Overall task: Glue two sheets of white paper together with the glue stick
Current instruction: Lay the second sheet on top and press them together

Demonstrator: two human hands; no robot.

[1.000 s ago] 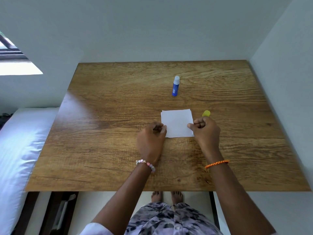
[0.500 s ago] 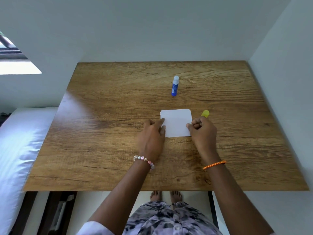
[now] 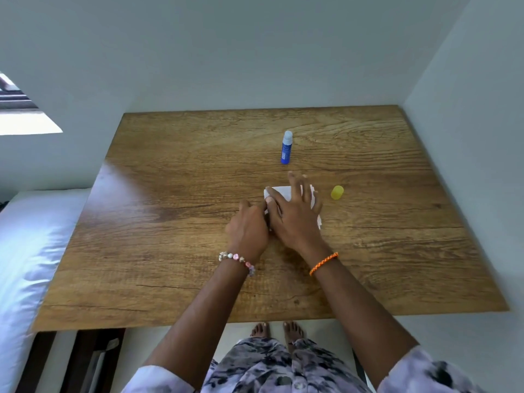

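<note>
Both hands (image 3: 273,222) flat on paper (image 3: 280,192)

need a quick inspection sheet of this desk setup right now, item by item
surface: brown wood-grain table, set into a corner of pale walls
job's things: white paper sheets lie flat, mostly covered by the hands; blue glue stick with white tip stands upright beyond them, uncapped; small yellow cap sits apart, right of the paper
clutter: nothing seen
grippers: right hand flat on the paper, fingers spread; left hand at the paper's left edge, grip unclear
cables: nothing seen
surroundings: white bedding left of the table; window corner upper left; bare feet below the table's near edge
</note>
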